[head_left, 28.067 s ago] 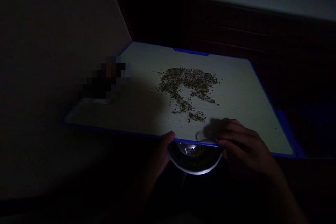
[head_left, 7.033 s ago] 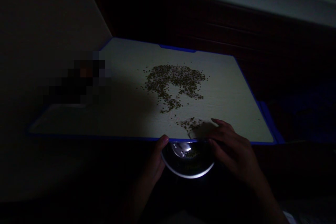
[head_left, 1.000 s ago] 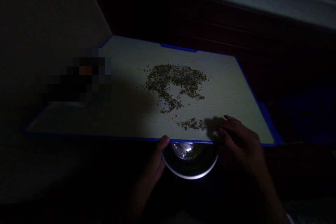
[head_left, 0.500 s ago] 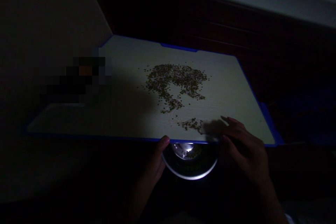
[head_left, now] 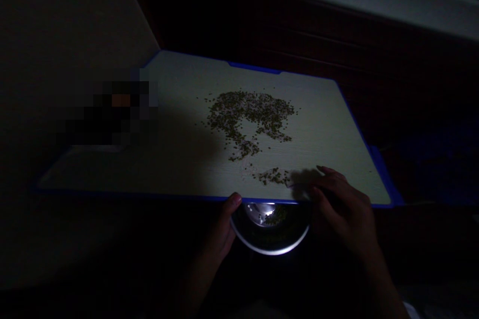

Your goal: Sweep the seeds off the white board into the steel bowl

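Note:
Small dark greenish beans, probably mung beans (head_left: 270,107), lie spread on a pale board with a blue rim (head_left: 318,134). A smaller cluster (head_left: 273,176) sits close to the near edge. Under that edge is a shiny metal bowl (head_left: 275,250) with some of the same beans inside. My left hand (head_left: 222,229) is closed at the bowl's left side, its thumb on the board's blue edge. Bent over the near edge, my right hand (head_left: 346,212) has thumb and forefinger together by the small cluster. A faint thin line shows at its fingertips, too dark to name.
A pale wall (head_left: 67,20) rises along the left side. Dark wooden panelling (head_left: 314,45) stands behind the board, below a light ledge (head_left: 374,2). A blurred-out patch (head_left: 108,114) covers the board's left part. Something blue (head_left: 449,159) is dim at the right.
Little differs. My right hand has shifted very slightly left at the near edge. The beans and my left hand look the same.

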A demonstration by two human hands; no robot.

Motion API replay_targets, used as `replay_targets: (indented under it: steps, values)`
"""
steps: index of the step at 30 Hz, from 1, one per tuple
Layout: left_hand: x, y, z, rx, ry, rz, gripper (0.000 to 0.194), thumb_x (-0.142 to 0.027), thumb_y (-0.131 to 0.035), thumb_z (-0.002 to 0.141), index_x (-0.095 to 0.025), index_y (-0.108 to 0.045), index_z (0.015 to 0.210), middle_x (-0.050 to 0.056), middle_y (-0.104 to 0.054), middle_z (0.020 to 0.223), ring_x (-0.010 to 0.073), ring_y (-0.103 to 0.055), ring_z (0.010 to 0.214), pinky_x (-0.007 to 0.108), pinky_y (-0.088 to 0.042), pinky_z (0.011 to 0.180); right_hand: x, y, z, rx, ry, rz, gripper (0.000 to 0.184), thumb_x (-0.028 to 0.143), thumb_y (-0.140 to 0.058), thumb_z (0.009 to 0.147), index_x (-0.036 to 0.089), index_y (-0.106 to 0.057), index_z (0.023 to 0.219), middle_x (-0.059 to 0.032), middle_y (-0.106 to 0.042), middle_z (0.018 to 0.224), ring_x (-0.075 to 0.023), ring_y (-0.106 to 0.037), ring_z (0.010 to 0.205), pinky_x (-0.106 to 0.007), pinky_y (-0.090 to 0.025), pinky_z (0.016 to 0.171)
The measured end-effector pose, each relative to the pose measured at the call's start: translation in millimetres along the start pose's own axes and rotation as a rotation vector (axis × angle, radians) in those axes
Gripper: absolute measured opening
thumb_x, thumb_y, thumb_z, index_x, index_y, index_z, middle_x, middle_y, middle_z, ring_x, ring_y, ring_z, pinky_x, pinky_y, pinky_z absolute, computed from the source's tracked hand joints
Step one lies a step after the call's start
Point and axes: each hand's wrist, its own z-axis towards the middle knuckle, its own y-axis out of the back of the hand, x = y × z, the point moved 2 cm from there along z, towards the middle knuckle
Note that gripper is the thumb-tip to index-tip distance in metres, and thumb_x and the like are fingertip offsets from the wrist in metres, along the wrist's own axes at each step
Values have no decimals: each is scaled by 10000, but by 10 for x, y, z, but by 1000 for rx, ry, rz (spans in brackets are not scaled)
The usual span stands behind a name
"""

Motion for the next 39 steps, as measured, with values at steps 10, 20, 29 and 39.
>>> replay_targets:
  steps: [10,20,29,39]
  values:
    - [17,6,9,24,-12,-34,420,-490,-896,787,-212,-840,1096,124,-857,1189,390,-652,1392,484,-523,1162,-75,-15,-15,-90,-163,-40,182,367,-680,1001,283,-792,1117,-69,-857,1116,-309,-798,1126,-545,-646,986]
    - [9,-1,-3,-20,-27,-32,477,-487,-926,750,-169,-824,1090,144,-853,1203,426,-665,1367,541,-480,1206,43,-24,92,20,11,-5,132,247,-673,1011,287,-760,1101,-19,-858,1063,-244,-819,1033,-533,-559,1155]
    - [2,1,-17,-23,-9,-22,511,-480,-912,774,-150,-821,1155,163,-838,1240,428,-665,1365,530,-489,1204,18,29,33,-72,17,33,135,224,-701,976,288,-774,1070,-11,-847,981,-256,-822,992,-555,-616,1077]
    - [13,0,-6,-17,-24,-27,533,-482,-921,763,-155,-824,1173,148,-857,1177,422,-670,1361,510,-527,1174,-1,6,53,-43,-15,41,172,207,-678,985,306,-786,1076,-4,-838,958,-253,-816,980,-547,-601,1084]
